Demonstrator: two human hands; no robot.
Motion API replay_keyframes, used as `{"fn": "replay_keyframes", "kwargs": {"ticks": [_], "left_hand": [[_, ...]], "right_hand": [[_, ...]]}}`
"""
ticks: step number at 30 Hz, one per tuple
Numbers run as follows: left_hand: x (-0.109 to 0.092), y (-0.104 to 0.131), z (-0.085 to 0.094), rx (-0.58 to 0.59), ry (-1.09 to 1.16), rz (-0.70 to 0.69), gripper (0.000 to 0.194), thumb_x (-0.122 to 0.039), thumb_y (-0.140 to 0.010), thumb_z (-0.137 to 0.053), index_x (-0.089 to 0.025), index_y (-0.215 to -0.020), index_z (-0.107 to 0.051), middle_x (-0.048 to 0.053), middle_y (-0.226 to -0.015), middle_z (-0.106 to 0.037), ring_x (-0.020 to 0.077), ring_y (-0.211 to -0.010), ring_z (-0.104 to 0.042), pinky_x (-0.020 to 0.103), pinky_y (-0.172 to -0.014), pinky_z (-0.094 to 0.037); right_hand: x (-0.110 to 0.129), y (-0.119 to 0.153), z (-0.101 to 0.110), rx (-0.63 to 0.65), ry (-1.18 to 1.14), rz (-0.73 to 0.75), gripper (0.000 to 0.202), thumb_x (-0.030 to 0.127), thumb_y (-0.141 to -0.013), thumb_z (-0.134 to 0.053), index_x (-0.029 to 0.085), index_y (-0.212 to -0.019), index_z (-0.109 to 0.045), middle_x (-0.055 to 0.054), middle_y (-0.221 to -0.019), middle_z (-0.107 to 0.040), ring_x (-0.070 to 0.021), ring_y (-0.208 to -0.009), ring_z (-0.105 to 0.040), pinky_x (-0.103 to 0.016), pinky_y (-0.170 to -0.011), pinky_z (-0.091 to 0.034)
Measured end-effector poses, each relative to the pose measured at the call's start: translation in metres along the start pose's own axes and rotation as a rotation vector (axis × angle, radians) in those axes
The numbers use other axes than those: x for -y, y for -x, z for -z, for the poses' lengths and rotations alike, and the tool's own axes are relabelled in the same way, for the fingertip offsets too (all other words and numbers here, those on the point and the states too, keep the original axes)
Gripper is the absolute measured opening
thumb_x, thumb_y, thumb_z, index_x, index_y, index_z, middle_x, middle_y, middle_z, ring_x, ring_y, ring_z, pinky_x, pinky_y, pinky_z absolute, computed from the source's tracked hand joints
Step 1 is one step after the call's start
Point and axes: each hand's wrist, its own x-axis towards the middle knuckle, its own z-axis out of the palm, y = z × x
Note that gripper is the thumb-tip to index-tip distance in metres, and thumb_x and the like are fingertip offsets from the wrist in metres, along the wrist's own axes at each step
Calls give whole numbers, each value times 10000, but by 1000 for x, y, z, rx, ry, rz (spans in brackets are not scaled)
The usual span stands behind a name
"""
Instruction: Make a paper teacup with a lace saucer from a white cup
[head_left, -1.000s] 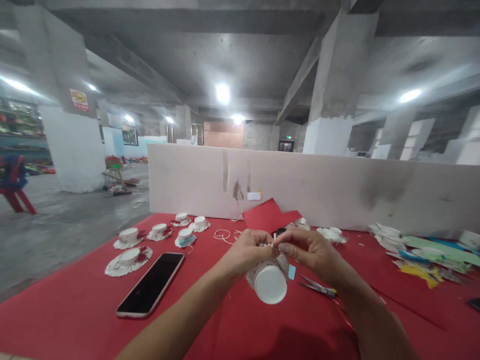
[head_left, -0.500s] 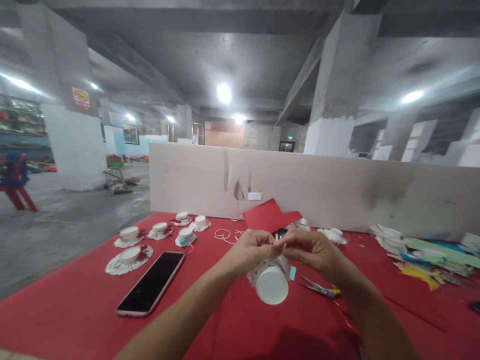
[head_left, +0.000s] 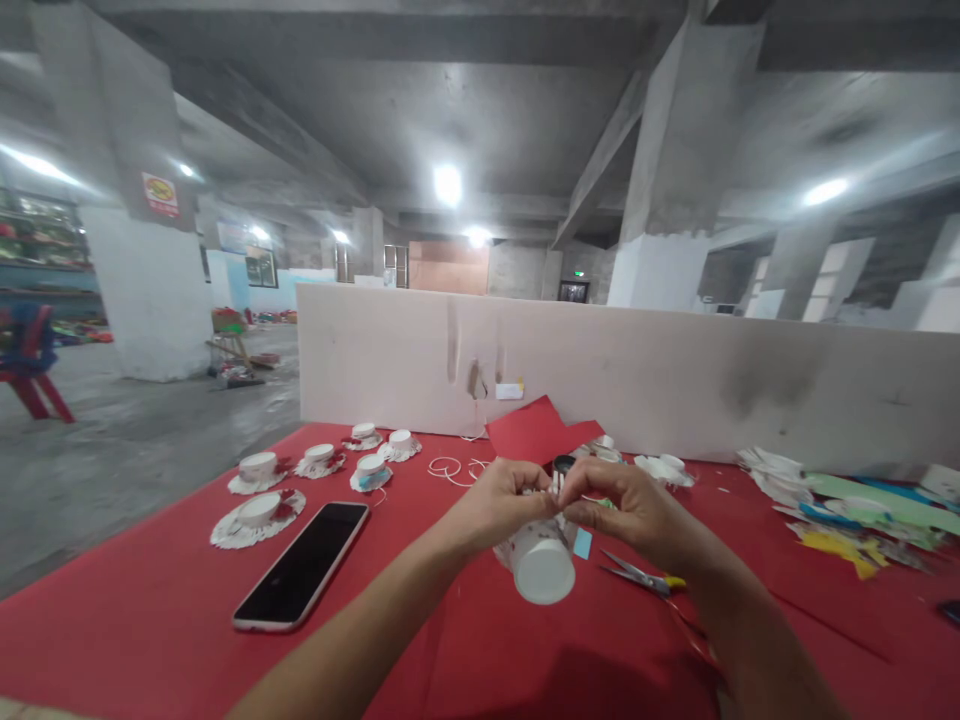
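A white paper cup (head_left: 544,573) with its round base toward me hangs below my two hands over the red table. My left hand (head_left: 504,505) is closed on the cup's far, cut edge, thumb and fingers pinched. My right hand (head_left: 624,505) pinches at thin white strips beside the left fingertips; the exact piece between its fingers is too small to tell. Scissors (head_left: 643,577) with yellow and red handles lie right of the cup, partly behind my right forearm. A light blue paper piece (head_left: 583,543) lies between cup and scissors.
A phone (head_left: 304,567) lies at left, with several cut white cups (head_left: 259,508) beyond it. White string (head_left: 445,468) and red paper (head_left: 538,430) lie ahead, before an upright white board (head_left: 390,360). Coloured paper scraps (head_left: 844,550) are piled at right.
The fingers of my right hand have shifted slightly, showing white strips between the hands. The cup has tilted and risen a little.
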Motion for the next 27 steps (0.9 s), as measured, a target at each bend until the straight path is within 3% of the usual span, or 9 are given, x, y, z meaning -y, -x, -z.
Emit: {"fn": "replay_keyframes", "kwargs": {"ticks": [5, 10, 14, 20, 23, 27], "left_hand": [[-3, 1, 2, 5, 32, 36, 227, -346, -692, -592, -136, -642, -523, -39, -534, -468, 58, -461, -401, 188, -457, -283], [-6, 2, 2, -16, 56, 32, 199, -311, -688, -591, -138, -626, -514, -39, -542, -467, 58, -477, -403, 191, -467, -281], [-5, 2, 2, 13, 83, 36, 184, -299, -691, -592, -134, -641, -528, -34, -556, -465, 58, -488, -403, 189, -471, -280], [-6, 3, 1, 10, 74, 18, 175, -294, -683, -593, -131, -637, -546, -32, -551, -472, 57, -485, -402, 188, -470, -283], [-9, 3, 1, -23, 38, 10, 166, -289, -693, -572, -136, -641, -538, -31, -549, -478, 63, -485, -412, 184, -465, -291], [-12, 3, -1, -158, -64, -38, 141, -275, -705, -552, -152, -656, -505, -42, -548, -467, 66, -483, -417, 180, -466, -307]], "right_hand": [[10, 2, -2, -61, 159, 34, 110, 200, -863, -481, 187, -779, -551, -7, -775, -550, -126, -708, -499, -254, -649, -394], [5, 1, 0, -34, 55, 125, 115, 214, -872, -490, 209, -885, -604, -22, -844, -571, -130, -776, -534, -256, -704, -418], [0, 0, 1, -37, -3, 149, 103, 238, -852, -536, 214, -856, -636, -25, -830, -580, -137, -779, -554, -260, -712, -431], [4, 1, -1, -27, 128, 129, 76, 183, -845, -530, 195, -800, -589, -14, -805, -562, -128, -745, -525, -251, -683, -404], [7, 1, -3, -42, 203, 114, 80, 153, -855, -489, 186, -796, -532, -11, -801, -537, -124, -727, -492, -251, -664, -383], [7, -1, -8, -95, 202, 86, 98, 165, -878, -435, 183, -793, -479, -12, -805, -517, -127, -734, -478, -258, -677, -381]]}}
